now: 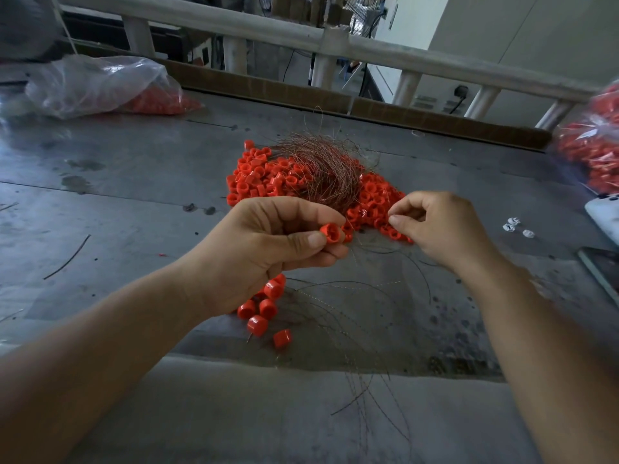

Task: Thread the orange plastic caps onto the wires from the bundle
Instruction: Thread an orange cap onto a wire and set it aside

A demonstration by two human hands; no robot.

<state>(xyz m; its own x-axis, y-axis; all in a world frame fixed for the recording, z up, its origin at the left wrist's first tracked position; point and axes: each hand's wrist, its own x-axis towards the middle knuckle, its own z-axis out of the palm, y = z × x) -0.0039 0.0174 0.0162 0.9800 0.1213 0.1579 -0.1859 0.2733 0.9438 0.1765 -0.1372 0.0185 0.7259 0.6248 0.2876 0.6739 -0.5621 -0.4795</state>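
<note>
My left hand [268, 242] pinches one orange cap [331, 233] between thumb and fingers, open end facing right. Several threaded caps [264, 309] hang below that hand on thin wires. My right hand [435, 229] is a little to the right of the cap, thumb and forefinger pinched together on a fine wire that is barely visible. Behind both hands lies a pile of loose orange caps [268, 177], with the coppery wire bundle [321, 165] on top of it. Loose wires [365, 329] trail toward the table's near edge.
A grey metal table [117, 202] carries everything. A clear bag of orange caps [110, 85] lies at the back left, another bag [593, 145] at the right edge. A phone [603, 212], a dark flat device [603, 269] and small white bits [514, 226] sit at the right.
</note>
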